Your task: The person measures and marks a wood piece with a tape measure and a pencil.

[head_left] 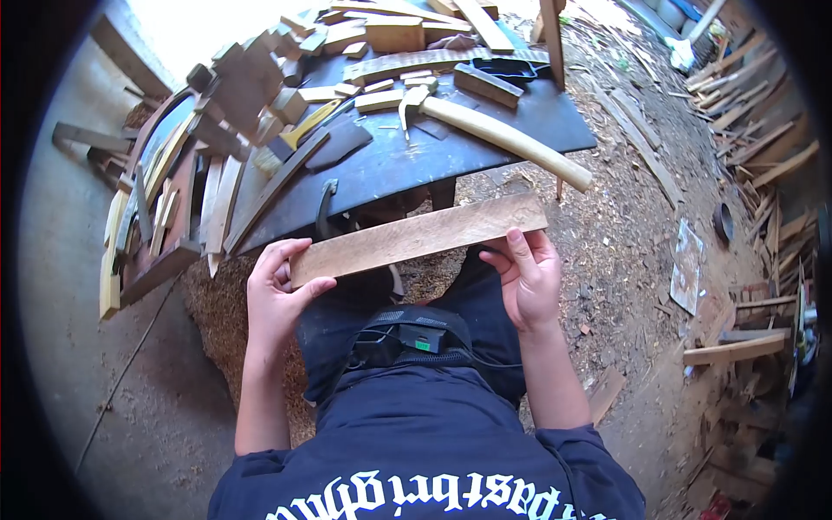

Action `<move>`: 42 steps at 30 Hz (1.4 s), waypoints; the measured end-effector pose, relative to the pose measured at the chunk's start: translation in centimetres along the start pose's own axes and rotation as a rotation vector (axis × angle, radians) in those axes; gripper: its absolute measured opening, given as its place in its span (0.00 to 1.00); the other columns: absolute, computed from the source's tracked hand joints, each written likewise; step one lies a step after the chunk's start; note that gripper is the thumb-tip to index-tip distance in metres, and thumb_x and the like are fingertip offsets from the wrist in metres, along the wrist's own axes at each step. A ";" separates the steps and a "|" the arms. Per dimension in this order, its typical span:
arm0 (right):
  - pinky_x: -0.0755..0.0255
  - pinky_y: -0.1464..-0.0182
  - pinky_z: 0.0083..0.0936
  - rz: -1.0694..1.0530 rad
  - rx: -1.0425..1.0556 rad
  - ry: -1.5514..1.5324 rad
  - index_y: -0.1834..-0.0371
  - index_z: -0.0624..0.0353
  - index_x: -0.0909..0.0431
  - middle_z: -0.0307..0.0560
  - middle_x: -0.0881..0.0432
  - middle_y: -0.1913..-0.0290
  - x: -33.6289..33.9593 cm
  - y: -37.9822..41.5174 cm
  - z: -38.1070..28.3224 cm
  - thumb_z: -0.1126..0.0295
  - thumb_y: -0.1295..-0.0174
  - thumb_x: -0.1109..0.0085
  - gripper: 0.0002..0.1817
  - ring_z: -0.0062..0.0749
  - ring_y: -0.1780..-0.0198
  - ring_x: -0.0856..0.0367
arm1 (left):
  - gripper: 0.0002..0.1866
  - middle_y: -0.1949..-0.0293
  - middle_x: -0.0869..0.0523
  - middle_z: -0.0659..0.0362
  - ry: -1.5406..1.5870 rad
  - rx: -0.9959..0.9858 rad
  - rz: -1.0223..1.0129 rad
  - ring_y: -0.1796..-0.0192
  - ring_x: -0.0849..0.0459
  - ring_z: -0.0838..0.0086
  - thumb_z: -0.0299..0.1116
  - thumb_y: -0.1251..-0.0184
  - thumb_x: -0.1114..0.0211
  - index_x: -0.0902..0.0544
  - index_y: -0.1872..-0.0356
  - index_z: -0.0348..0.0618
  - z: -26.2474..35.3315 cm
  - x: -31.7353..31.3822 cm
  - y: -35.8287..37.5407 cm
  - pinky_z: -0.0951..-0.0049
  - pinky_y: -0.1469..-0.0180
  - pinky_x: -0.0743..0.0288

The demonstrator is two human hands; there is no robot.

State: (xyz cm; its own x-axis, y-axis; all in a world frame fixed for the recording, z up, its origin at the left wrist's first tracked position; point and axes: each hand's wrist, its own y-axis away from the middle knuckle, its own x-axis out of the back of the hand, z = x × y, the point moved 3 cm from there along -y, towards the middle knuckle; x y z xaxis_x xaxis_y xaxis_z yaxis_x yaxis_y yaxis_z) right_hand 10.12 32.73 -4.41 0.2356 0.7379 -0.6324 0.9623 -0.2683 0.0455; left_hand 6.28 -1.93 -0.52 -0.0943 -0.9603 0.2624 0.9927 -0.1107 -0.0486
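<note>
A rough, pale wooden board (416,238) is held up across my lap, in front of the table edge, tilted a little higher at its right end. My left hand (282,282) grips its left end, thumb below and fingers around the edge. At the other end my right hand (529,273) holds the board, with the thumb on the near face and fingers behind. Beyond the board, a hammer (494,134) with a long wooden handle lies on the dark table (485,160), its handle sticking out past the front edge. A yellow-handled brush (310,124) rests left of the hammer.
Many wood offcuts (394,35) are piled at the back of the table. Wooden strips (221,204) lean at its left side. Wood shavings (607,225) cover the floor. Scrap wood (767,156) is stacked along the right, and a flat sheet (687,264) lies nearby.
</note>
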 end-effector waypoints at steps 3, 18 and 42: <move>0.08 0.47 0.34 0.031 -0.038 -0.035 0.38 0.64 0.20 0.49 0.11 0.46 0.2 -0.4 0.5 0.70 0.18 0.38 0.13 0.36 0.48 0.07 | 0.31 0.41 0.20 0.59 -0.002 -0.079 -0.027 0.44 0.12 0.75 0.27 0.47 0.10 0.15 0.42 0.34 -0.2 -0.1 -1.0 0.74 0.43 0.12; 0.07 0.56 0.36 0.068 -0.051 0.076 0.45 0.66 0.20 0.54 0.09 0.58 -1.3 -1.8 3.2 0.69 0.17 0.41 0.10 0.39 0.62 0.06 | 0.20 0.50 0.13 0.56 -0.390 -0.157 0.238 0.67 0.11 0.77 0.39 0.34 0.16 0.13 0.50 0.38 1.3 -1.6 -0.9 0.79 0.68 0.19; 0.06 0.55 0.36 -0.005 -0.052 0.370 0.43 0.74 0.24 0.62 0.10 0.53 -6.0 -6.3 3.7 0.66 0.14 0.47 0.16 0.46 0.57 0.05 | 0.06 0.74 0.18 0.57 -0.654 -0.448 0.373 0.78 0.18 0.67 0.20 0.32 0.26 0.16 0.63 0.35 -0.8 -0.8 -1.8 0.69 0.77 0.24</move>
State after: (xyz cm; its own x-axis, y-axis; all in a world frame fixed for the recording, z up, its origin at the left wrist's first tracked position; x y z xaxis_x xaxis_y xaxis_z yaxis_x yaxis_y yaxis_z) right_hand 2.13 27.69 -3.70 0.2547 0.9158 -0.3105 0.9670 -0.2389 0.0884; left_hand 4.49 -1.20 -1.42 0.4293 -0.6297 0.6474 0.8142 -0.0404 -0.5792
